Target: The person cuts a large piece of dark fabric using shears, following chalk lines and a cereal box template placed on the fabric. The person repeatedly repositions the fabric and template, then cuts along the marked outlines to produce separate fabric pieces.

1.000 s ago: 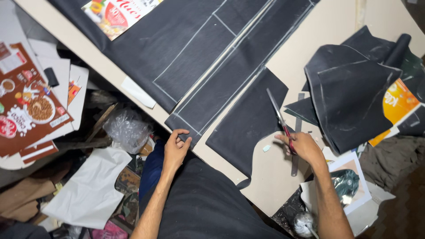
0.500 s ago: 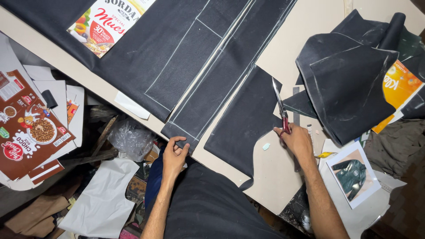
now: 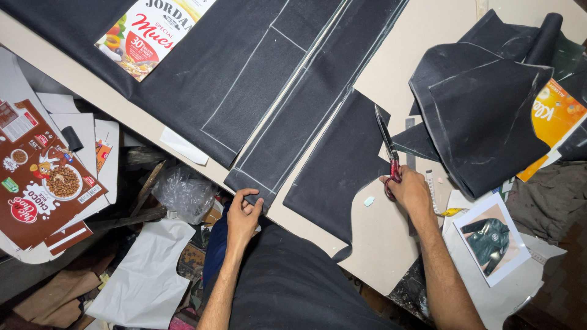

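A long piece of dark fabric (image 3: 257, 79) marked with white chalk lines lies across a beige worktable (image 3: 428, 36). My left hand (image 3: 243, 211) pinches the near corner of its chalked strip at the table edge. My right hand (image 3: 408, 190) grips red-handled scissors (image 3: 387, 146), blades pointing away, beside a cut dark fabric panel (image 3: 342, 165). A small piece of chalk (image 3: 369, 200) lies on the table just left of that hand.
A pile of cut dark fabric pieces (image 3: 483, 110) sits at the right, over an orange box (image 3: 553, 119). A flattened cereal box (image 3: 153, 30) rests on the cloth. A printed jacket photo (image 3: 492, 238), cardboard packaging (image 3: 43, 183) and a plastic bag (image 3: 183, 192) lie around the table.
My right hand with the scissors has shifted slightly toward the edge of the cut panel. My left hand has stayed on the fabric corner. The view has drifted a little.
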